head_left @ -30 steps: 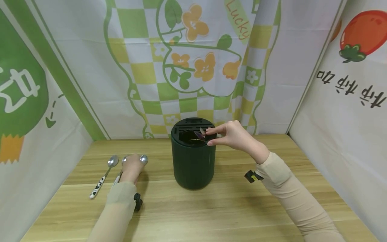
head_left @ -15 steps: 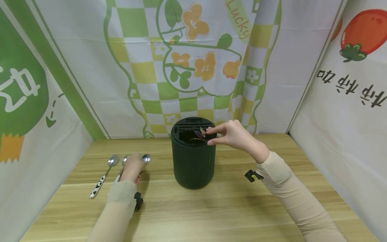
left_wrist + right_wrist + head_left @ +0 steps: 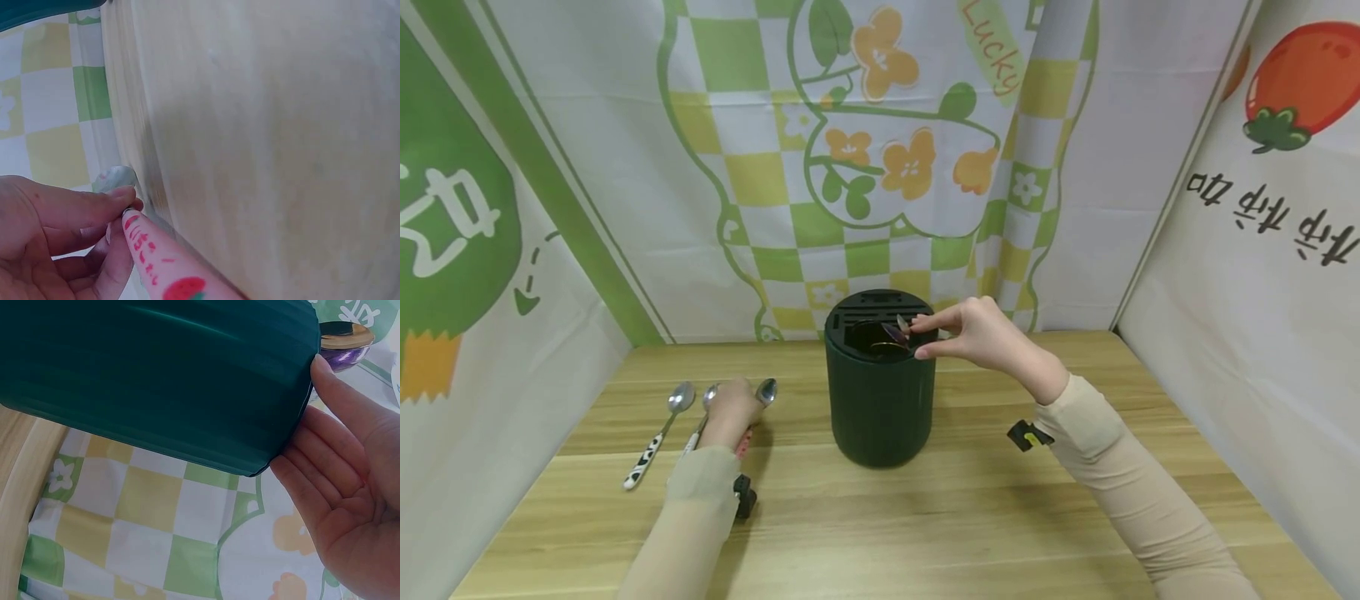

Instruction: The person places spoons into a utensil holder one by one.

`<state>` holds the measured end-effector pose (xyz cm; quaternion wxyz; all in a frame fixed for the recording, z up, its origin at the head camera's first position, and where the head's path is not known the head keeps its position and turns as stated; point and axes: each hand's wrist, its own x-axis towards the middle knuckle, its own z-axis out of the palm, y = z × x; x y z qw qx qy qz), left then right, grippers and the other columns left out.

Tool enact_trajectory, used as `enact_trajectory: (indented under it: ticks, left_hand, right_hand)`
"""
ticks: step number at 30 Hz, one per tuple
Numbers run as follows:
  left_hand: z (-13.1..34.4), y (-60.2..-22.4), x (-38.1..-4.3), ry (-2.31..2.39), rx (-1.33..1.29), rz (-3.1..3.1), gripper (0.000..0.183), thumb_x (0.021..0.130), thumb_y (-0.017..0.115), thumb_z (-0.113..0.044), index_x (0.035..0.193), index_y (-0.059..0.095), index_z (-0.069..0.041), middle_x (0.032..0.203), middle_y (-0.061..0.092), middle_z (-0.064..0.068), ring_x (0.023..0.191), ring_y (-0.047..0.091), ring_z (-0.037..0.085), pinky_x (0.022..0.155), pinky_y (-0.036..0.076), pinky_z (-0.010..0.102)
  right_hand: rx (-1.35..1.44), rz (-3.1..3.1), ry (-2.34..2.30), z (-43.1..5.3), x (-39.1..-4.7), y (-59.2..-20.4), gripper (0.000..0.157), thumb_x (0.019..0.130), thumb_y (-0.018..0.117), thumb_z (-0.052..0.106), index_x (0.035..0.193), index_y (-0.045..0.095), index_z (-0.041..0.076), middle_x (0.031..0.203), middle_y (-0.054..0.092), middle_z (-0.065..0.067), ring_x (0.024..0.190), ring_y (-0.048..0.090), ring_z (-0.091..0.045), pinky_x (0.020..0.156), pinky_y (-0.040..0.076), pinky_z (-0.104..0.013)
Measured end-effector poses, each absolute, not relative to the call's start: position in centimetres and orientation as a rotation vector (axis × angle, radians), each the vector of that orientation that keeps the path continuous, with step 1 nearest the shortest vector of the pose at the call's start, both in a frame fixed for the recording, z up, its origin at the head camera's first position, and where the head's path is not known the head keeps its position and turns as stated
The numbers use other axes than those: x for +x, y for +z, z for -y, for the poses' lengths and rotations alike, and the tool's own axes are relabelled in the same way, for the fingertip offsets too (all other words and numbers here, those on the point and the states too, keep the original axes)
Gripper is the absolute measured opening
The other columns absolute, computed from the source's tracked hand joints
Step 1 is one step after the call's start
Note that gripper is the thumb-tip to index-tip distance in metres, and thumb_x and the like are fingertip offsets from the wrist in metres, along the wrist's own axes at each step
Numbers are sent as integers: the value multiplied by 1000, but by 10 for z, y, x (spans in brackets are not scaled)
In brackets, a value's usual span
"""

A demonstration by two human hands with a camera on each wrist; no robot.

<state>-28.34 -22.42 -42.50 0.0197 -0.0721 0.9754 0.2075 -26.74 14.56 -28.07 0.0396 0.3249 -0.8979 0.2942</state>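
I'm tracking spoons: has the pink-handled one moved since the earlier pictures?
Yes: in the head view, the pink-handled spoon has shifted slightly right, its bowl nearer the dark green utensil holder.

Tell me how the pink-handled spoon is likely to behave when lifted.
The pink-handled spoon should be stiff, as its bowl looks like shiny metal. It may twist or swing, since the left hand pinches the narrow neck, away from the wider handle. That handle looks smooth, so possibly slippery.
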Motion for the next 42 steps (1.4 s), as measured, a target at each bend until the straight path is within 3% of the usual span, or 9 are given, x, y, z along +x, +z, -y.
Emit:
enact_trajectory:
  ticks: [3,7,12,16,24,30,37,42]
  left_hand:
    - [223,-424,-283,687,-238,-2997,15,83,57,-2,69,59,1,60,59,12,41,53,15,50,44,28]
    - [221,-423,-282,759,-270,-2949,18,85,56,-2,67,59,1,53,57,8,38,51,13,44,44,25]
    - [220,-424,-281,824,-293,-2923,19,86,54,-1,67,59,2,49,54,6,35,49,12,38,42,22]
    - [220,-423,-280,843,-293,-2933,17,84,56,0,68,59,2,51,57,9,36,51,13,39,43,23]
    - [219,-420,-280,816,-288,-2987,14,77,64,-2,64,61,0,56,61,10,43,55,16,45,46,27]
    - [217,-414,-277,829,-264,-3034,14,74,64,0,62,59,-2,59,61,10,48,55,19,46,44,28]
    - [216,-404,-274,899,-243,-3072,32,72,50,4,48,38,-14,42,39,-3,39,38,11,43,32,26]
    - [213,-398,-271,979,-254,-3074,32,75,52,2,50,40,-13,43,38,-4,39,35,11,45,32,27]
  right_hand:
    - [992,2755,899,-146,-267,-281,40,78,74,41,113,72,21,116,68,6,64,63,-7,63,41,-28]
    - [1002,2757,885,-145,-267,-281,40,79,74,41,113,71,21,117,68,6,46,47,-7,59,39,-28]
    - [1003,2744,880,-145,-267,-281,39,79,74,41,112,72,22,116,68,5,53,54,-4,60,40,-27]
    - [1001,2743,875,-145,-267,-280,38,78,74,40,112,72,22,116,68,6,52,50,-2,59,39,-27]
    - [1009,2743,878,-145,-266,-281,38,78,75,40,111,72,21,116,69,5,40,19,-5,51,32,-27]
    - [1012,2741,879,-145,-266,-281,39,78,75,40,111,72,21,115,69,5,40,16,-5,50,30,-26]
    - [1004,2745,852,-146,-266,-281,39,78,74,42,112,72,22,115,69,5,40,13,-6,49,29,-26]
    - [1006,2746,843,-146,-267,-281,39,78,74,42,112,72,22,114,69,6,41,13,-6,49,28,-26]
